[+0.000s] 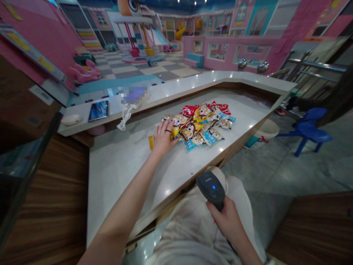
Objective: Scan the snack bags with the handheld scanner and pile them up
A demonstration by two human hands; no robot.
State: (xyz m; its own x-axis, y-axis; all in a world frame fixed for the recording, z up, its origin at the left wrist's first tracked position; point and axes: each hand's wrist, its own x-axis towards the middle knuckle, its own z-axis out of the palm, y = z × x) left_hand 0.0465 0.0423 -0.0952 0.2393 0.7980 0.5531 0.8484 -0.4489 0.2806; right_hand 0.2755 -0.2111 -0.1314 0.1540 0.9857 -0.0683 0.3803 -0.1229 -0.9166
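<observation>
A pile of several snack packets [202, 123], red, yellow, brown and light blue, lies on the white counter [124, 162]. My left hand [163, 138] reaches across the counter, fingers spread flat on a yellow packet [151, 142] at the pile's left edge; a dark ring sits on one finger. My right hand [227, 221] is down over my lap, closed round the grip of a black barcode scanner [211, 187] whose blue light is on. The scanner's head is level with the counter's near edge.
A raised white ledge [193, 84] runs behind the counter with a phone [98, 110], a small dish [71, 119] and a white cable [125, 117]. A blue plastic chair [310, 130] and a white bucket [261, 133] stand on the floor at right. Wooden panels flank me.
</observation>
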